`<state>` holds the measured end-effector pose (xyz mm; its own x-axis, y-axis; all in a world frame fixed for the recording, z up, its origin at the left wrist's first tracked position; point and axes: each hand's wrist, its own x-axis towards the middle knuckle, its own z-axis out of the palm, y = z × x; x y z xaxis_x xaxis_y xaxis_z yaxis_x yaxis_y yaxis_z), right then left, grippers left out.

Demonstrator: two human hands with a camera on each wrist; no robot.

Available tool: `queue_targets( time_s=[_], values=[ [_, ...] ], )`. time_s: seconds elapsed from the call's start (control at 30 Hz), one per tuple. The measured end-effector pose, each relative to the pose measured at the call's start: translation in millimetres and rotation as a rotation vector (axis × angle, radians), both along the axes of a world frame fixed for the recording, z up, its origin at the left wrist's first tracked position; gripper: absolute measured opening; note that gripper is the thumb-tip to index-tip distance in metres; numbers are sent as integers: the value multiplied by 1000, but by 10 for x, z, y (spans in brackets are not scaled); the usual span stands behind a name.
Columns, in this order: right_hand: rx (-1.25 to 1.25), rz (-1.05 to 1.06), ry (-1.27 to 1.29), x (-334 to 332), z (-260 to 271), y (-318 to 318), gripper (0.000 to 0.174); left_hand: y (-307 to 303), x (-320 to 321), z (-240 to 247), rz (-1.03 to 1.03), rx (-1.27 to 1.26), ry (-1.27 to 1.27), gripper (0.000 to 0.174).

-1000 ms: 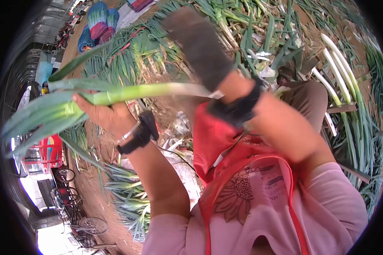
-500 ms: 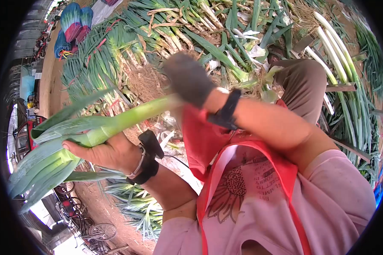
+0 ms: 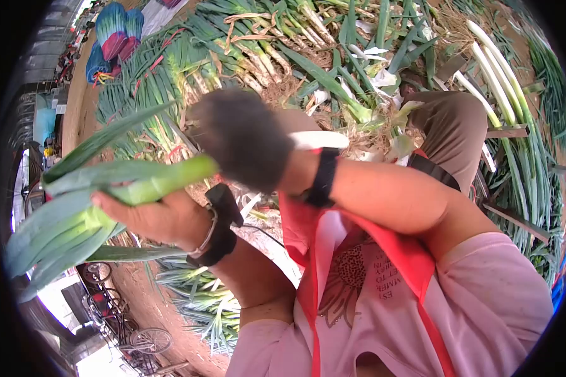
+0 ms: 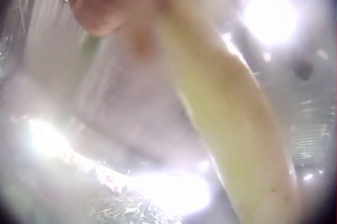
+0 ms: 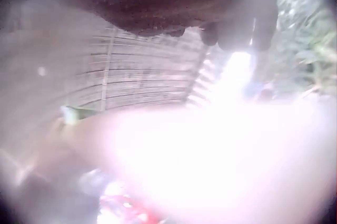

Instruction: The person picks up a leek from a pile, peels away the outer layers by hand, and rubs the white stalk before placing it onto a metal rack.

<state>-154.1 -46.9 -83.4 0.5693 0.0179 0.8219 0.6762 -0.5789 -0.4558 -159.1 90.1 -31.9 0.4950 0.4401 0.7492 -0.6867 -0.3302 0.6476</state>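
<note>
My bare left hand [image 3: 163, 220] grips a thick leek [image 3: 188, 174] low among its broad green leaves, which fan out to the left. The pale leek stem [image 4: 231, 113] runs down and right from the fingers in the left wrist view. My right hand [image 3: 242, 139], in a dark glove, is blurred and overlaps the middle of the stem. Beyond the glove, a white length of stem shows by the wrist. Gloved fingertips [image 5: 210, 34] hang at the top of the right wrist view, above a washed-out pale shape. Whether the right fingers hold anything I cannot tell.
Leeks with roots [image 3: 258, 60] lie heaped on the ground ahead. Several cleaned white leeks [image 3: 493, 72] rest on a rack at right. More leeks [image 3: 201, 301] lie at lower left. Bundled leeks [image 3: 113, 38] stand at far left, and a bicycle [image 3: 151, 340] is behind.
The gloved right hand has moved left and down along the leek, over its middle. The left hand keeps its grip, and the leek has come lower in view.
</note>
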Motion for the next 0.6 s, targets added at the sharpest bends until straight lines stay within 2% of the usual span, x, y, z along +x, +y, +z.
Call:
queue_targets(
  time_s=[0.03, 0.07, 0.1, 0.13, 0.17, 0.2, 0.23, 0.27, 0.3, 0.33, 0.37, 0.43, 0.47, 0.5, 0.53, 0.6],
  values=[
    [-73, 54, 138, 60, -241, -139, 6, 102, -5, 1, -263, -393, 105, 44],
    [-127, -81, 222, 96, -609, -330, 7, 106, -48, 32, -339, -566, 148, 57],
    [-169, -154, 408, 77, -987, -621, 18, 116, -62, 7, -335, -575, 139, 57],
    [-326, -262, 479, -31, -1154, -960, 17, 123, -77, -32, 1, 0, 75, 60],
    [-324, -418, 858, -95, -1414, -1226, 18, 151, -72, -33, 177, 335, 43, 60],
    [-279, -510, 975, -161, -1529, -1446, 19, 178, -67, -32, 381, 629, -43, 61],
    [-232, -598, 1084, -159, -1609, -1619, 20, 213, -36, -15, 382, 624, -58, 61],
    [-201, -582, 1046, -38, -1822, -1766, 21, 249, -53, -22, 425, 653, -46, 61],
    [-164, -576, 1019, -6, -1798, -1800, 21, 269, -69, -33, 453, 687, -31, 60],
    [-344, -511, 711, 25, -1781, -1794, 21, 266, -60, -35, 433, 684, -34, 60],
    [-199, -524, 628, 132, -1487, -1616, 24, 262, -58, -28, 485, 694, -18, 60],
    [-287, -402, 395, 184, -877, -1283, 33, 224, -85, -21, 530, 700, -2, 61],
    [-212, -321, 392, 121, -555, -1046, 35, 205, -109, -9, 563, 702, 32, 62],
    [-132, -271, 202, 92, -515, -825, 36, 191, -124, 1, 584, 700, 50, 62],
    [-162, -154, 489, -79, -328, -699, 31, 177, -140, 11, 605, 699, 68, 62],
    [-164, -133, 553, -96, -1041, -774, 26, 179, -168, 30, 636, 794, -4, 62]
  ],
)
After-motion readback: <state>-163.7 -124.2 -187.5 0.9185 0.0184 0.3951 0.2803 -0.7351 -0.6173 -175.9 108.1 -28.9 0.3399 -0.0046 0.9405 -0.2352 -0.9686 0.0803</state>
